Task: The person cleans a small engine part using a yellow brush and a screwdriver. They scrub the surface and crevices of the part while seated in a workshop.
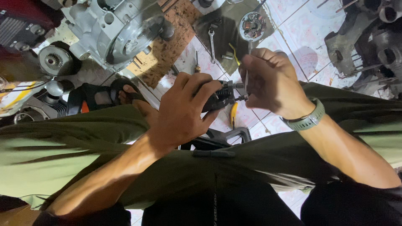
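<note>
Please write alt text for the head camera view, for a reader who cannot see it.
Seen from above, a person's left hand grips a small black mechanical part while the right hand works a thin metal tool against it. A grey engine casing and a wrench lie on the tiled floor beyond.

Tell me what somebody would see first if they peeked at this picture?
Right in the middle, the left hand grips a small black metal part, while the right hand works a thin tool into its end. Up at the top left sits a big grey engine casing on the tiled floor. A spanner lies on a dark mat beside it.
</note>
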